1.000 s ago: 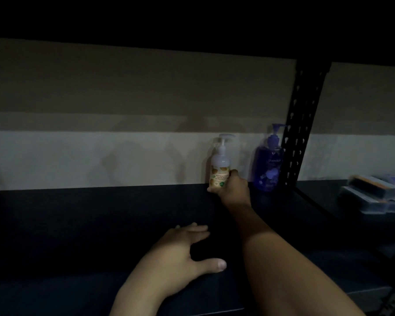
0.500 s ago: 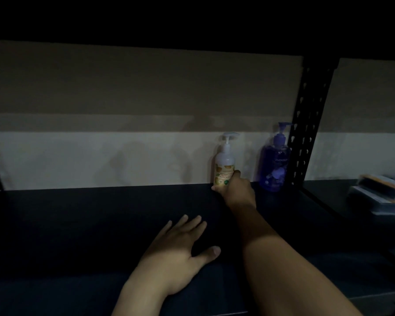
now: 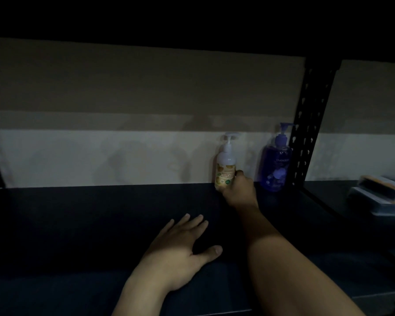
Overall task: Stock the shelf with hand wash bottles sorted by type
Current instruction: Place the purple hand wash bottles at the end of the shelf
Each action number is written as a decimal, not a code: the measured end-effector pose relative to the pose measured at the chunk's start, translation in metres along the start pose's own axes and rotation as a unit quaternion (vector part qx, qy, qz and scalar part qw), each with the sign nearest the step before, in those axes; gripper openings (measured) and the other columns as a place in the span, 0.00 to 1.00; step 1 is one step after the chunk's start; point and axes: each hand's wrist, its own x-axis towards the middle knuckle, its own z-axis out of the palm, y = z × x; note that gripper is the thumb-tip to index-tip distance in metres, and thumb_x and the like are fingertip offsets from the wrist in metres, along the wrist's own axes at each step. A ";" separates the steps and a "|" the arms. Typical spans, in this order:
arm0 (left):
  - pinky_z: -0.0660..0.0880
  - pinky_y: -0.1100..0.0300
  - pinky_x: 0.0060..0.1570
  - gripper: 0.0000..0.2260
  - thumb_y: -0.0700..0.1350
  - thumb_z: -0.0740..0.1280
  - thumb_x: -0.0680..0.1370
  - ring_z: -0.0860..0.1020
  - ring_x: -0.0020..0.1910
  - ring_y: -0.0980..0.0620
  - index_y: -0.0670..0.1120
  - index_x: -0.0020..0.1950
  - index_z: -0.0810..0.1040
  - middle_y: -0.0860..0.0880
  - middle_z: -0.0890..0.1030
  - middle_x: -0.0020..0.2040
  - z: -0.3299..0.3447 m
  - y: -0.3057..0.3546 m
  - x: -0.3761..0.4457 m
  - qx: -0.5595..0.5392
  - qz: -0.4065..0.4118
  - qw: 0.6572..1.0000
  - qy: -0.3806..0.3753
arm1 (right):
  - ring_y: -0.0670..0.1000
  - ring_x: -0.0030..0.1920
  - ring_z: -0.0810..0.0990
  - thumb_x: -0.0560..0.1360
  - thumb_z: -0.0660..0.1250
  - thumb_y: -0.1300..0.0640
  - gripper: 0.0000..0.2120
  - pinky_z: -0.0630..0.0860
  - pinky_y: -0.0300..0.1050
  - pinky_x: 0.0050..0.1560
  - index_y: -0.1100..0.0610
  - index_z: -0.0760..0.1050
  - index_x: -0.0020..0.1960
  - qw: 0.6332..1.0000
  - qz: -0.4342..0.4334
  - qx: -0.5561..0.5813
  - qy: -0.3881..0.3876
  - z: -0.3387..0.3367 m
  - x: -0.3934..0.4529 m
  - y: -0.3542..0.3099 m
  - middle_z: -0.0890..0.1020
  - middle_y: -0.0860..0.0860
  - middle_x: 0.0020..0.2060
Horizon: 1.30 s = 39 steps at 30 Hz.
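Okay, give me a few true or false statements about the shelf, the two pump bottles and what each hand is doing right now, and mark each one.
1. The right hand grips the white pump bottle near its base. True.
2. The purple pump bottle lies on its side. False: it stands upright beside the black shelf upright.
3. The left hand rests flat on the shelf board, holding nothing. True.
4. The white bottle stands right of the purple one. False: it stands left of it.
5. The two bottles touch. False: a gap separates them.
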 end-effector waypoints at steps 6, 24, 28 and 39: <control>0.38 0.60 0.80 0.34 0.70 0.56 0.81 0.42 0.81 0.66 0.60 0.84 0.53 0.65 0.47 0.83 0.000 0.000 0.000 -0.001 0.001 1.000 0.003 | 0.59 0.57 0.82 0.70 0.79 0.55 0.24 0.80 0.55 0.59 0.59 0.74 0.62 1.000 -0.006 0.012 -0.015 -0.002 0.000 0.002 0.82 0.58 0.57; 0.38 0.61 0.80 0.33 0.69 0.57 0.81 0.42 0.81 0.65 0.60 0.84 0.54 0.65 0.48 0.83 0.001 0.002 0.001 0.020 0.001 1.000 0.018 | 0.57 0.57 0.81 0.70 0.75 0.37 0.30 0.78 0.55 0.58 0.52 0.71 0.64 0.990 -0.072 -0.123 -0.009 -0.001 -0.006 -0.009 0.83 0.54 0.57; 0.38 0.61 0.80 0.33 0.69 0.57 0.81 0.42 0.81 0.65 0.60 0.84 0.54 0.65 0.48 0.83 0.001 0.002 0.001 0.019 0.000 1.000 0.018 | 0.57 0.56 0.82 0.70 0.75 0.36 0.30 0.79 0.55 0.56 0.53 0.71 0.62 0.989 -0.080 -0.124 -0.003 -0.001 -0.007 -0.009 0.83 0.54 0.55; 0.39 0.60 0.80 0.33 0.69 0.57 0.81 0.43 0.81 0.65 0.60 0.84 0.54 0.65 0.48 0.83 0.000 0.002 0.001 0.016 0.000 1.000 0.016 | 0.56 0.56 0.82 0.71 0.74 0.37 0.28 0.79 0.54 0.57 0.52 0.72 0.63 0.990 -0.079 -0.119 -0.006 -0.003 -0.008 -0.009 0.84 0.53 0.56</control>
